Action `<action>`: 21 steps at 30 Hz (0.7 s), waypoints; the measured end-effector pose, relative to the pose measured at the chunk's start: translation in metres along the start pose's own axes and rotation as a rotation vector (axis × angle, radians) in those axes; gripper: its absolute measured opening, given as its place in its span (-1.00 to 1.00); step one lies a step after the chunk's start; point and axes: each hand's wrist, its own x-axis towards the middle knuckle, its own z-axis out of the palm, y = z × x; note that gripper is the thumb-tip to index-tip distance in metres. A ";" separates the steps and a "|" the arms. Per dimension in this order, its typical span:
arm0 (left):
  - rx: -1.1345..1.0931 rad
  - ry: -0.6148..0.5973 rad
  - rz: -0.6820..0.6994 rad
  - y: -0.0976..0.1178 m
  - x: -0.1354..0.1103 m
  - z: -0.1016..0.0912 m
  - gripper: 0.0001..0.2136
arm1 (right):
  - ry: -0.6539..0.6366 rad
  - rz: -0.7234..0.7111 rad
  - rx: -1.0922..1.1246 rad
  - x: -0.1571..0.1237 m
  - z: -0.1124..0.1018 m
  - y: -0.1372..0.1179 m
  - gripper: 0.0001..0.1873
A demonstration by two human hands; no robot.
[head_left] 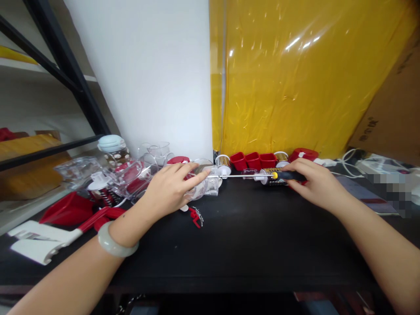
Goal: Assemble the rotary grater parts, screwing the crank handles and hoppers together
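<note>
My left hand [170, 186] lies over a clear plastic housing [205, 186] on the black table [249, 236], fingers wrapped round it; a pale bangle sits on that wrist. My right hand [313, 183] grips a screwdriver [262, 176] with a black and yellow handle. Its metal shaft points left, and the tip reaches the clear housing. A few small red parts and screws [196, 216] lie just below my left hand.
Clear plastic parts [131, 173], red pieces and a white part [42, 240] pile up at the left. Red cups [254, 159] and metal grater drums [223, 164] line the yellow sheet at the back. Cables [357, 162] and cardboard sit at the right.
</note>
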 end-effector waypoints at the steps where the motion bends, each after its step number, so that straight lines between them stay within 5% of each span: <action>1: 0.003 0.003 0.001 0.000 0.000 0.000 -0.46 | -0.002 0.002 0.000 0.000 0.000 0.000 -0.82; 21: 0.004 0.003 0.033 -0.003 0.003 -0.002 -0.47 | -0.016 0.030 0.008 0.001 -0.003 0.000 -0.83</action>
